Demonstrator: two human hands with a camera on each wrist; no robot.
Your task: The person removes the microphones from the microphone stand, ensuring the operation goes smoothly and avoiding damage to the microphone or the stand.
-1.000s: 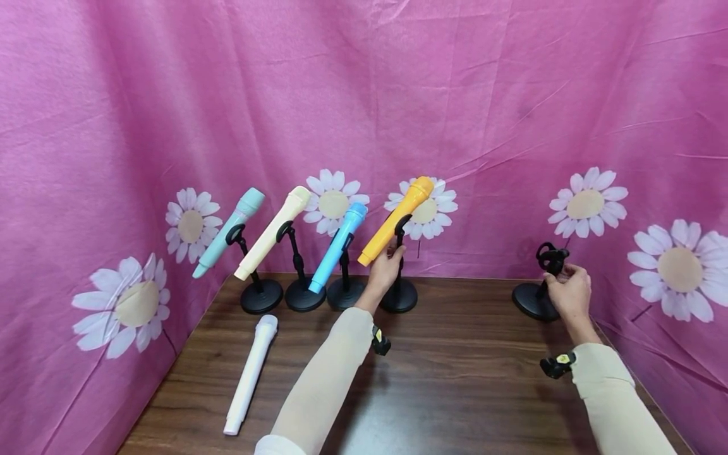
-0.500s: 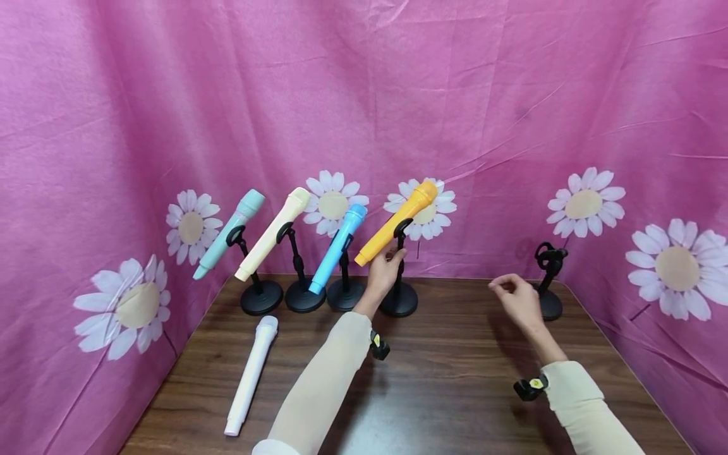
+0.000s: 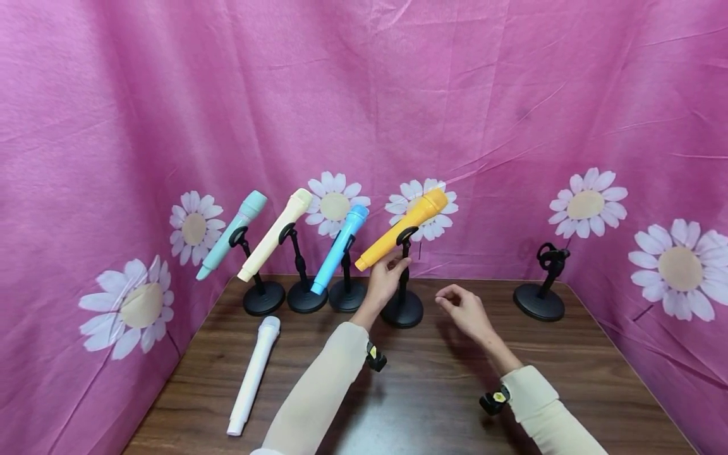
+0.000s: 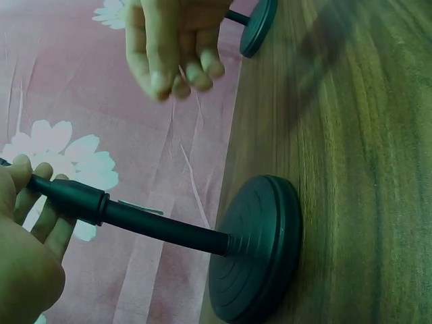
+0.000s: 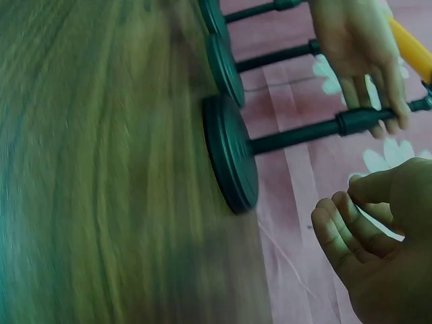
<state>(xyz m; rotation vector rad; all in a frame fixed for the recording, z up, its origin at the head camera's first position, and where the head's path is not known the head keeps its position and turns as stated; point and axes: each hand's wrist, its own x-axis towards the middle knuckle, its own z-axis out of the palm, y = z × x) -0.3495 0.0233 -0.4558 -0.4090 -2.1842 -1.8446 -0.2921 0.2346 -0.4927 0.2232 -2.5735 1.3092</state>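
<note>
My left hand (image 3: 383,284) grips the pole of a black microphone stand (image 4: 158,221), just below the holder. An orange microphone (image 3: 400,232) lies slanted in that holder, head up to the right. My right hand (image 3: 467,314) hovers over the table to the right of this stand, fingers loosely bent, holding nothing. In the right wrist view, its thumb and fingertips (image 5: 342,200) are apart from the pole. Left of my left hand, a blue microphone (image 3: 340,248), a cream microphone (image 3: 275,235) and a pale green microphone (image 3: 231,235) rest slanted in black stands.
A white microphone (image 3: 254,376) lies on the wooden table (image 3: 432,404) at the front left. At the back right stands a black stand (image 3: 540,297) with a bare holder. A pink curtain (image 3: 483,95) with daisies encloses the back and sides.
My right hand has let go of the far-right stand and moved left toward the orange microphone's stand. That stand has shifted slightly right and nearer, its microphone now lying flatter.
</note>
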